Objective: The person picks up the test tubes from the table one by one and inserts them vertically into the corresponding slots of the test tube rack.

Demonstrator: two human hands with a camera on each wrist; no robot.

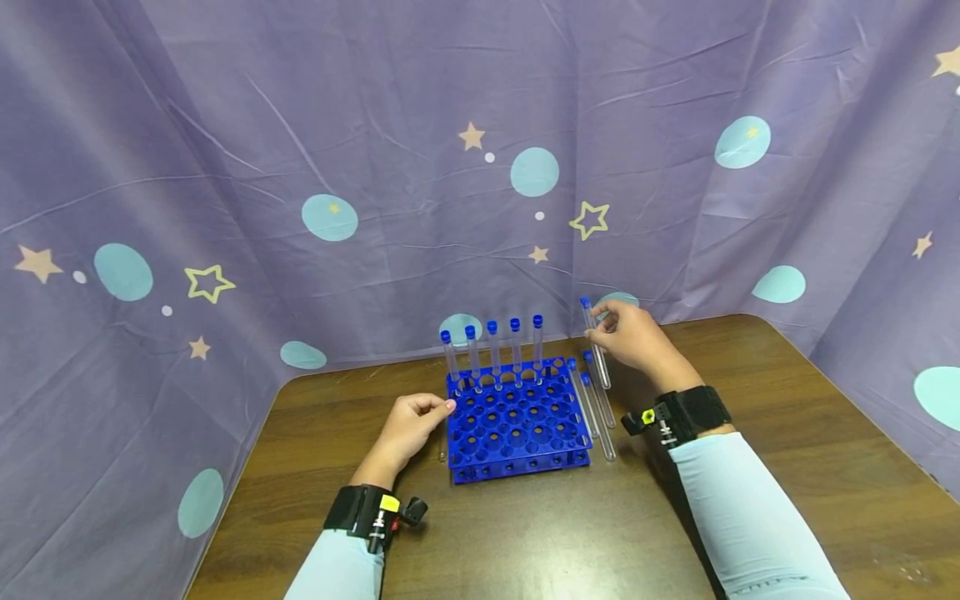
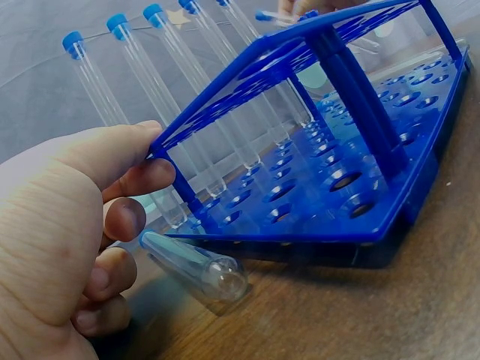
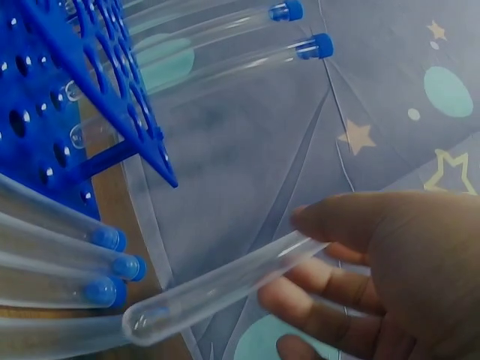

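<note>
Partly below right grip (image 1: 628, 335), capped test tube (image 1: 602, 365).

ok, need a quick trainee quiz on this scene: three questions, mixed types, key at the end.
1. How many tubes stand in the rack?
2. True or false: the left hand is holding a tube.
3. Loose tubes lie on the table:
a) only left of the rack
b) only right of the rack
c) on both sides of the rack

Key:
1. Five, all in the back row.
2. False. It pinches the rack's left edge; the right hand holds a tube.
3. c. The left-side tube shows best in the left wrist view.
</note>
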